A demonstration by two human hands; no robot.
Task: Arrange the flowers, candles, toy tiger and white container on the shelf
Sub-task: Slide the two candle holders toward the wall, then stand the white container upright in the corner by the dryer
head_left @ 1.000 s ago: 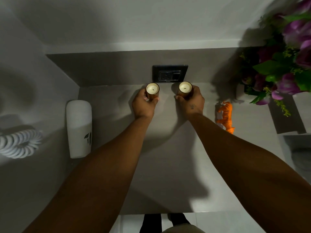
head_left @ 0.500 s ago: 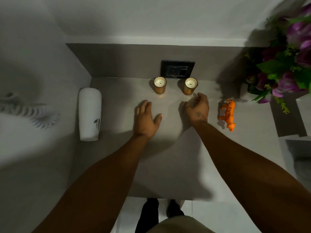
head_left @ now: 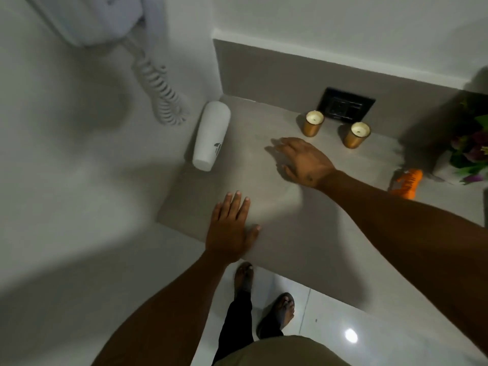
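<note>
Gold candles [head_left: 335, 130] upright, frame upper right. Both hands empty, fingers spread: left hand [head_left: 231, 231] lower centre on shelf [head_left: 303, 233], right hand [head_left: 303, 162] blurred, probably hovering.

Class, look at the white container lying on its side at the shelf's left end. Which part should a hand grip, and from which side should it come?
Grip the white container around its middle, coming from above and from the right. It is a smooth cylinder lying on the shelf close beside the left wall, so that side is blocked. The open right hand is likely better placed than the left hand.
</note>
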